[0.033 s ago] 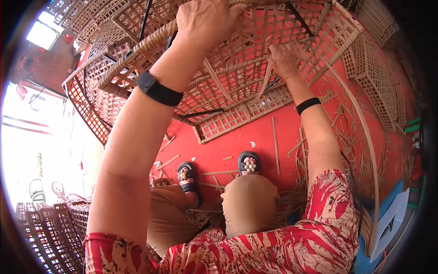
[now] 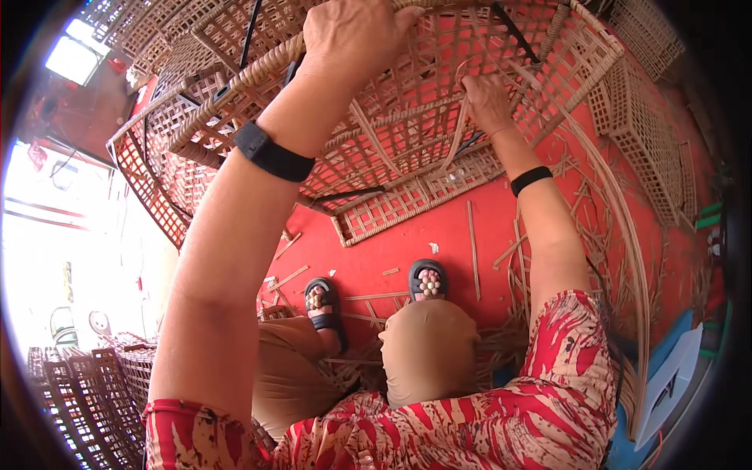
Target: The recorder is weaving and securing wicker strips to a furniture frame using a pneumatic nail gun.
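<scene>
A large woven rattan frame (image 2: 278,63), open lattice with a wrapped rim, stands tilted in front of me. My left hand (image 2: 352,31) is closed over its top rim, thumb pointing right; the fingertips are hidden behind the rim. Lower and to the right, my right hand (image 2: 487,103) is at the lattice with curled fingers, pinching a thin rattan strip (image 2: 460,129) that loops above the hand and hangs down below it. A long bundle of flat strips (image 2: 619,200) curves from near that hand down to the lower right.
More lattice pieces stand at the right (image 2: 638,129) and lower left. Cut rattan scraps (image 2: 583,211) litter the red floor (image 2: 392,258). My sandalled feet (image 2: 429,278) rest below the frame. A blue item with a pale panel (image 2: 670,384) sits at the lower right.
My right hand's fingers, smeared by motion before, are now sharper and more curled in. The long strips at the right have shifted slightly. My left hand stays on the rim.
</scene>
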`<state>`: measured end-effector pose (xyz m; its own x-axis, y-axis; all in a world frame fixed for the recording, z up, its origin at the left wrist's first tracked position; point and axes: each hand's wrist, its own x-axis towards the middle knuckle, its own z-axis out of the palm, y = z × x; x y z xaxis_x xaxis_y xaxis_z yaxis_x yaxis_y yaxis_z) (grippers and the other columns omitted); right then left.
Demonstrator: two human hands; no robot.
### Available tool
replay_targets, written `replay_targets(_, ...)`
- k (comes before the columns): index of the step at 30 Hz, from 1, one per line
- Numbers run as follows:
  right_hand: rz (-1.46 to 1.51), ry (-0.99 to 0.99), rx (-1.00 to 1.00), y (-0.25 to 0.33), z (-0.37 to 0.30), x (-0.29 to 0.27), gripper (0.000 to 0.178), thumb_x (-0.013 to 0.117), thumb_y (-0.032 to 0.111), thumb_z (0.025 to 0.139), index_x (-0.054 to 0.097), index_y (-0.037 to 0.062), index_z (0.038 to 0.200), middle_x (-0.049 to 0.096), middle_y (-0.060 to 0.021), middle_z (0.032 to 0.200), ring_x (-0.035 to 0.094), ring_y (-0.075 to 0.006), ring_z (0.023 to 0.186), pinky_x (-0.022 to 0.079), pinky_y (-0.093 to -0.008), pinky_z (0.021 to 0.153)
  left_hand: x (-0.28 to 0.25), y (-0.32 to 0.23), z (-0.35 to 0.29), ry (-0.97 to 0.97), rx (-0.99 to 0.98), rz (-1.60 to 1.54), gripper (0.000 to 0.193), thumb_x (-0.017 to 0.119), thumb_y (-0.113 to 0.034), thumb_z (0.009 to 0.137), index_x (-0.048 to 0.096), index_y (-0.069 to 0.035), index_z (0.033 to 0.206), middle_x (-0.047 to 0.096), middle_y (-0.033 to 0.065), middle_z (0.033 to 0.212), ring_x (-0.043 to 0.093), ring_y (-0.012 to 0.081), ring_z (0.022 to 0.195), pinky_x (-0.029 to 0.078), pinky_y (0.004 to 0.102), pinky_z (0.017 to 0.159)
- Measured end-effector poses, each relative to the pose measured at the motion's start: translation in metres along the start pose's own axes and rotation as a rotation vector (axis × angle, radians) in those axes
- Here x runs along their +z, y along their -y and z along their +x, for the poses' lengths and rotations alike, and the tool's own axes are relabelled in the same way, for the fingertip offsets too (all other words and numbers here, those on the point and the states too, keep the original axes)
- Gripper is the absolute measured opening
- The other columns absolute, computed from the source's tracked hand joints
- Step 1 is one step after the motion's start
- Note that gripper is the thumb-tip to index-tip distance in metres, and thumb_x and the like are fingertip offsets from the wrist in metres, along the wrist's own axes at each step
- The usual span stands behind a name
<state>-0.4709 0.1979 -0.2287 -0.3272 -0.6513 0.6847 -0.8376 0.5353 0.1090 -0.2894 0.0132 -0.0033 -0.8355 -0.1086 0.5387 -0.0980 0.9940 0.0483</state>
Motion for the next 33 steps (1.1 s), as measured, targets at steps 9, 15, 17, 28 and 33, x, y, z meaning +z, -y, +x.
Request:
replay_targets(9, -0.043, 0.02, -0.02, -0.003, 0.007, -0.007, 0.013, 0.065, 0.002, 0.081, 0.056, 0.0083, 0.089, 0.058, -0.0109, 0.092, 0.06, -0.0316, 0.084, 0.046, -0.0454, 0.083, 0.009, 0.008, 0.004, -0.022, 0.015, 0.016, 0.047, 0.052, -0.045, 0.096, 0.061, 0.0, 0.087, 0.068, 0.0242, 0.076, 0.068, 0.0407, 0.075, 0.051, 0.0497, 0.071)
replay_targets(15, -0.187, 0.054, 0.016, 0.013, 0.004, -0.023, 0.004, 0.063, 0.006, 0.082, 0.063, 0.0065, 0.085, 0.054, -0.0104, 0.097, 0.058, -0.0285, 0.099, 0.045, -0.0485, 0.094, 0.008, 0.004, 0.008, -0.028, 0.008, 0.023, 0.047, 0.053, -0.045, 0.096, 0.061, 0.0, 0.086, 0.068, 0.0233, 0.074, 0.069, 0.0398, 0.074, 0.052, 0.0493, 0.07)
replay_targets(17, -0.182, 0.087, 0.05, 0.02, 0.004, -0.024, 0.005, 0.063, 0.006, 0.082, 0.064, 0.0069, 0.086, 0.054, -0.01, 0.102, 0.056, -0.0281, 0.104, 0.045, -0.0489, 0.095, 0.007, 0.006, 0.008, -0.015, -0.004, 0.016, 0.046, 0.053, -0.045, 0.095, 0.061, -0.001, 0.086, 0.068, 0.0229, 0.074, 0.069, 0.0395, 0.074, 0.052, 0.0492, 0.07)
replay_targets(28, -0.182, 0.242, 0.012, 0.016, 0.01, -0.039, 0.008, 0.064, 0.006, 0.082, 0.068, 0.0037, 0.089, 0.058, -0.0111, 0.103, 0.053, -0.0299, 0.113, 0.04, -0.0481, 0.103, 0.011, 0.006, 0.002, -0.015, -0.019, 0.034, 0.045, 0.052, -0.044, 0.096, 0.061, -0.001, 0.09, 0.069, 0.0225, 0.079, 0.069, 0.0393, 0.077, 0.052, 0.0494, 0.072)
replay_targets(33, -0.128, 0.203, -0.088, 0.019, 0.017, -0.046, 0.008, 0.063, 0.0, 0.078, 0.066, 0.0025, 0.084, 0.058, -0.0084, 0.096, 0.052, -0.0285, 0.105, 0.042, -0.0466, 0.097, 0.011, 0.007, 0.0, -0.028, -0.021, 0.039, 0.045, 0.053, -0.044, 0.096, 0.061, -0.001, 0.089, 0.069, 0.0231, 0.079, 0.069, 0.0398, 0.077, 0.051, 0.0502, 0.072)
